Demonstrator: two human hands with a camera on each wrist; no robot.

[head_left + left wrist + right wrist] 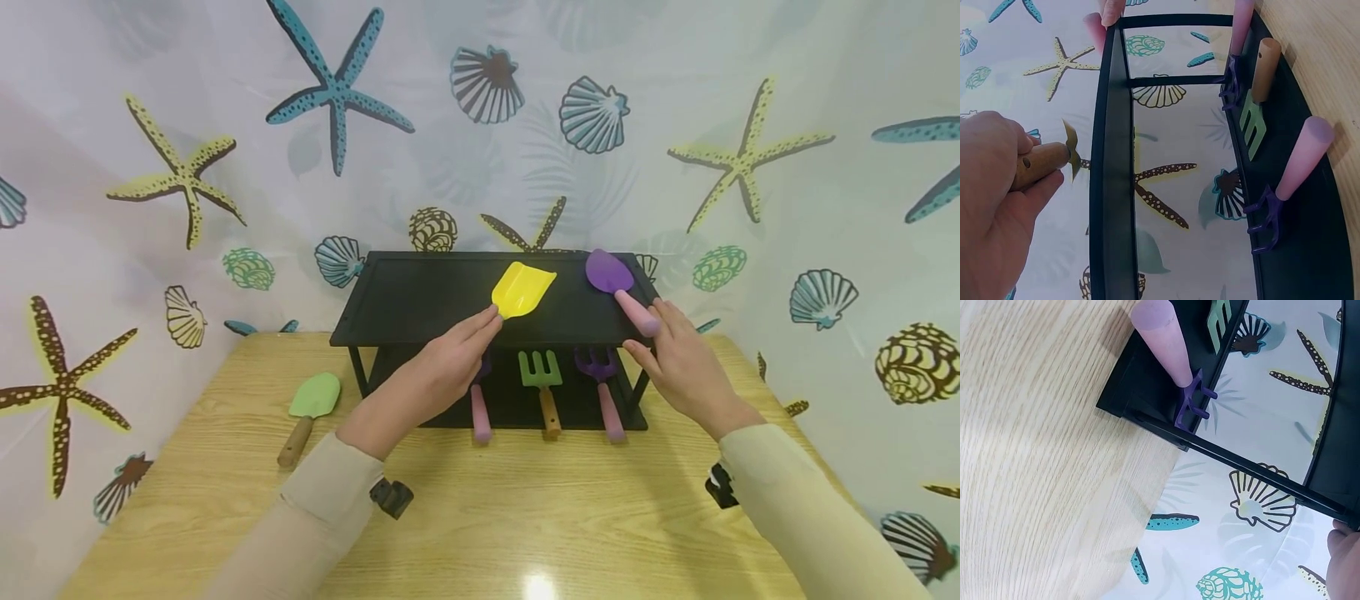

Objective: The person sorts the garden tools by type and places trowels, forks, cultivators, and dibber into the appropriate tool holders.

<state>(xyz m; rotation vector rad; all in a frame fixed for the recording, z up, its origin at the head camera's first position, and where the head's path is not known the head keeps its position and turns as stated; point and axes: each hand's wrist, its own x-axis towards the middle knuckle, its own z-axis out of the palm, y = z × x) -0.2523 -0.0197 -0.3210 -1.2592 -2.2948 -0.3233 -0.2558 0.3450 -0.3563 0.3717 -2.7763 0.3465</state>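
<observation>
Over the top tier [420,296] of a black shelf [367,371], left of the right hand [686,367], a yellow scoop [523,289] points away from the person, blade outward. Its wooden handle lies within the grip of the left hand [442,362], fingers and thumb closed round it, as the left wrist view shows; whether the blade touches the tier is hard to tell. At the tier's right front corner, the right hand rests against the edge, its grip fairly wide, with the thumb spread below the fingers. Just beside those fingers is the pink handle of a purple spade [609,272], which lies on the same tier; I cannot tell whether they touch it. On the lower tier [513,408] lie three forks in a row: a purple one [481,412] with a pink handle, a green one [542,372] with a wooden handle and another purple one [609,408], their handles reaching past the front edge. Left of the shelf, a green spade [316,395] lies on the wooden table [480,517].
</observation>
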